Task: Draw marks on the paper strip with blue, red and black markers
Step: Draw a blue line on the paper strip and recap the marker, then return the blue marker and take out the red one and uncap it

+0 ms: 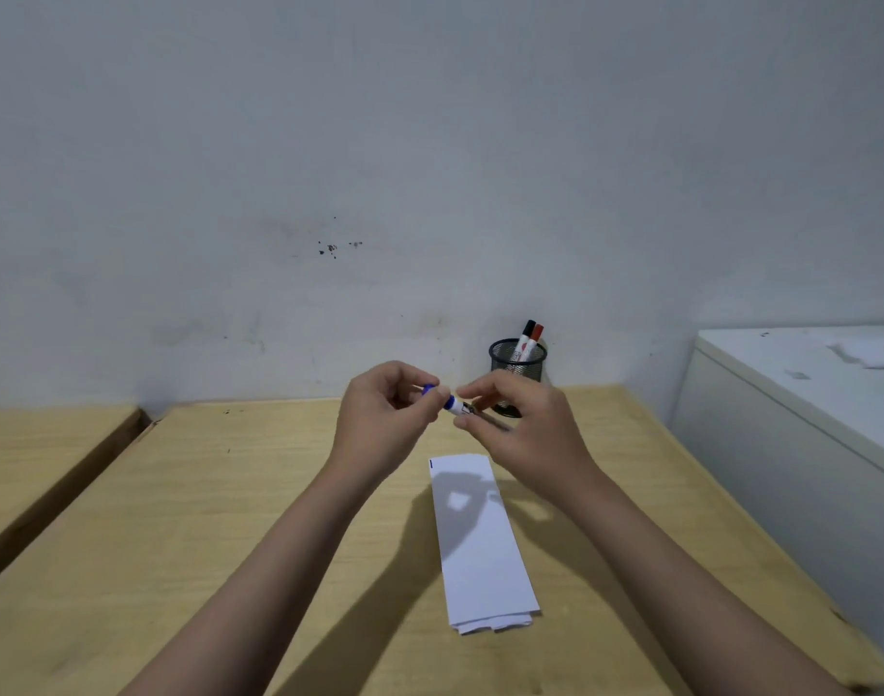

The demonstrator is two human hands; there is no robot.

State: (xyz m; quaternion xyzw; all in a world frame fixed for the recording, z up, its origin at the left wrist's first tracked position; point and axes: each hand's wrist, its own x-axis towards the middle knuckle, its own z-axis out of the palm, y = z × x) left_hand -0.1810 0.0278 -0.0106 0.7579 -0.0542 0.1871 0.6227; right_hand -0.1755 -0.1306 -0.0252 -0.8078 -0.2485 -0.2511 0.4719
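Note:
A white paper strip (477,535) lies lengthwise on the wooden table (229,494), with a short blue mark at its far left corner. Above its far end both my hands hold the blue marker (452,404). My left hand (384,419) pinches the blue cap end. My right hand (525,424) grips the white barrel. Whether the cap is on or off I cannot tell. The black marker (527,330) and the red marker (537,334) stand in a black mesh cup (516,366) at the back of the table.
A wall rises right behind the table. A white cabinet (781,419) stands close on the right with small items on top. A second wooden surface (38,444) lies to the left across a gap.

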